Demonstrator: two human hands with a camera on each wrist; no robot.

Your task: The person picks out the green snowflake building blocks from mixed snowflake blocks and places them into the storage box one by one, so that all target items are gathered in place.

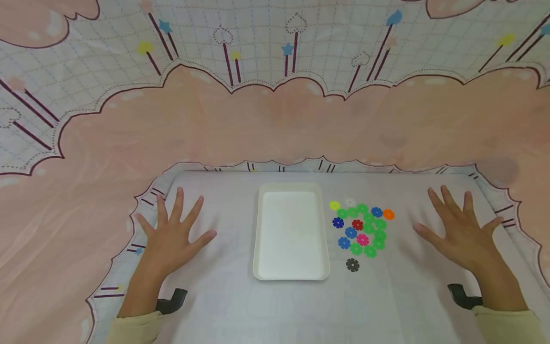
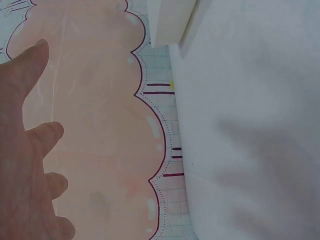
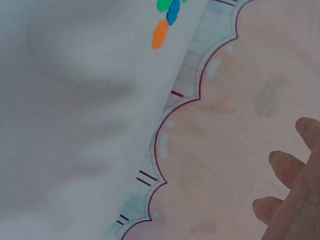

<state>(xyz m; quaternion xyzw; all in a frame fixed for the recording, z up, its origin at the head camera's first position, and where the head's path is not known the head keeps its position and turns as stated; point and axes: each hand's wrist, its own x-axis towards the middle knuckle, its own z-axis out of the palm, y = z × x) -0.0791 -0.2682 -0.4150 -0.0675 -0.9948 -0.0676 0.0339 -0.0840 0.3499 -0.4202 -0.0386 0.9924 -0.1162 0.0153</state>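
Observation:
My left hand is spread over the left side of the white table, fingers straight and holding nothing. On the right side my right hand is spread the same way, also holding nothing. Between them lies a shallow white tray with a bare floor. Just right of the tray is a loose cluster of small notched plastic discs, mostly green ones, with blue, red and pink among them. An orange disc sits on the side towards my right hand. A dark grey disc lies apart at the near side.
White cloth covers the table. Around it hangs a pink and white patterned curtain, close to the table's far edge and sides. In the left wrist view the white tray's corner shows at the top.

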